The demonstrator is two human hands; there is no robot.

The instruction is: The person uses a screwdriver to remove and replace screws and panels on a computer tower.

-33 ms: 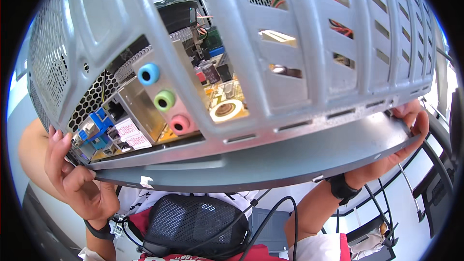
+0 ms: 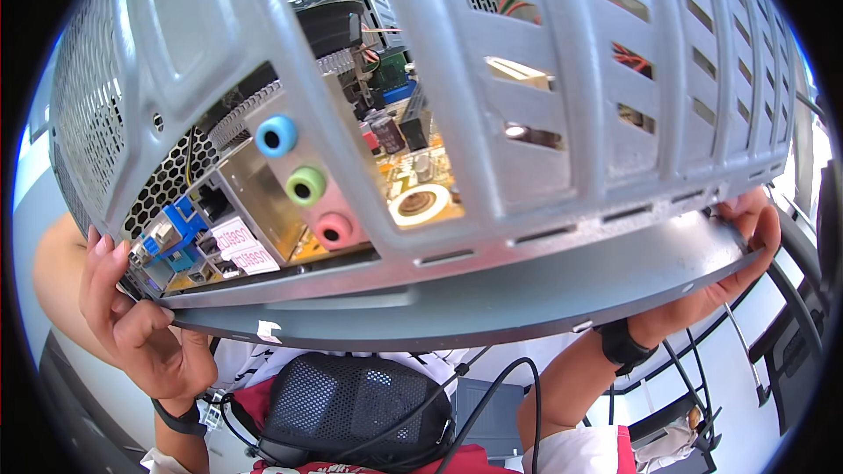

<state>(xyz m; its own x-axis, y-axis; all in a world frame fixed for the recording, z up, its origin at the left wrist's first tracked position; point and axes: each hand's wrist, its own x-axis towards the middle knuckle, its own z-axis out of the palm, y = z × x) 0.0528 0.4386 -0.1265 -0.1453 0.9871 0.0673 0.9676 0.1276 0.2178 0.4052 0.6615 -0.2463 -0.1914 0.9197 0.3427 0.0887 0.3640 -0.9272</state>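
A silver metal computer case (image 2: 562,175) fills most of the view, raised close in front of me and tilted. Blue, green and pink audio jacks (image 2: 306,185) show through its rear opening, with the motherboard (image 2: 413,171) behind them. Along its lower edge runs a dark grey side panel (image 2: 492,303), which has a small white sticker. My left hand (image 2: 149,325) grips the case's left corner, fingers up its side and thumb by the panel edge. My right hand (image 2: 746,237) curls around the panel's right end, its thumb by the case; its palm is partly hidden.
A black mesh-covered device (image 2: 360,408) with black cables (image 2: 527,386) lies against my torso below the case. Black chairs or frames (image 2: 790,333) stand at the right. A light-coloured cloth (image 2: 672,443) is at the lower right.
The case has shifted slightly right and down in the view. Both hands keep their hold at the two ends.
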